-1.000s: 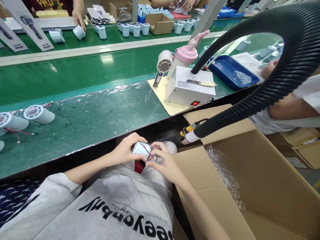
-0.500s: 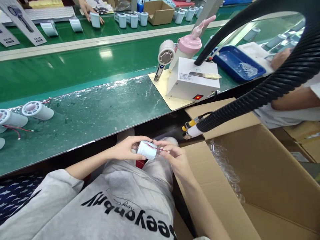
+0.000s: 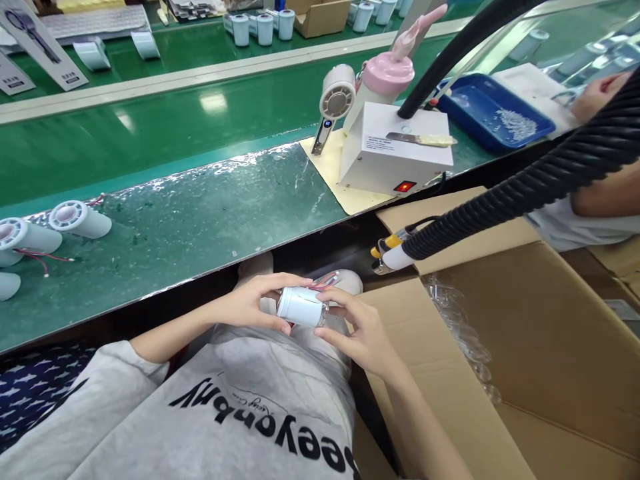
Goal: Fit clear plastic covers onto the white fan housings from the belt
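Over my lap, below the bench edge, both hands hold one small white cylinder (image 3: pixel 301 307) with thin red wires at its right end. My left hand (image 3: pixel 253 303) wraps its left end, thumb underneath. My right hand (image 3: pixel 356 328) pinches the right end, where a clear ring-like part seems to sit; I cannot tell exactly. A black corrugated hose (image 3: pixel 525 187) ends in a yellow and white nozzle (image 3: pixel 389 253) just right of my hands.
Similar white cylinders (image 3: pixel 80 220) lie on the bench at left. A white box with a red switch (image 3: pixel 397 153) and a small fan (image 3: pixel 334 103) stand at right. An open cardboard box (image 3: pixel 525 347) holds clear parts. Another person's arm (image 3: pixel 607 193) is at far right.
The cylinder has been turned in my hands, so its plain white side now faces up and the red wires sit at its far edge. The view has tilted slightly downward.
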